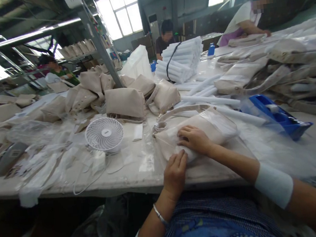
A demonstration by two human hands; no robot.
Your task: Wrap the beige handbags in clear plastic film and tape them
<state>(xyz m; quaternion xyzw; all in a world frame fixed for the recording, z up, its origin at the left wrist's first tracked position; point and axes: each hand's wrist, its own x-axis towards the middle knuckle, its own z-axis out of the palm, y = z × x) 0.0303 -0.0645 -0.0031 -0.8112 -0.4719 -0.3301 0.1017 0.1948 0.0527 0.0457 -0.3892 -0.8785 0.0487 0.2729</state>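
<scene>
A beige handbag [204, 124] lies flat on the table in front of me, its strap [185, 109] looped along the far side. White wrapping [189, 153] covers part of its near side, and another white wrap [218, 121] is around its right end. My right hand [194, 139] rests on the bag from the right, fingers bent and closed on the near wrapping. From below, my left hand [175, 169] meets the same wrapping at the bag's near edge, with its fingers close together. The fingertips of both hands nearly meet; what lies under them is partly hidden.
A white fan [104, 135] stands left of the bag, its cable trailing nearby. Behind are several beige bags [124, 101] and a strapped bundle of white rolls [180, 61]. A blue tape dispenser [277, 116] sits to the right, beside stacked bags [306, 67]. Several people work beyond.
</scene>
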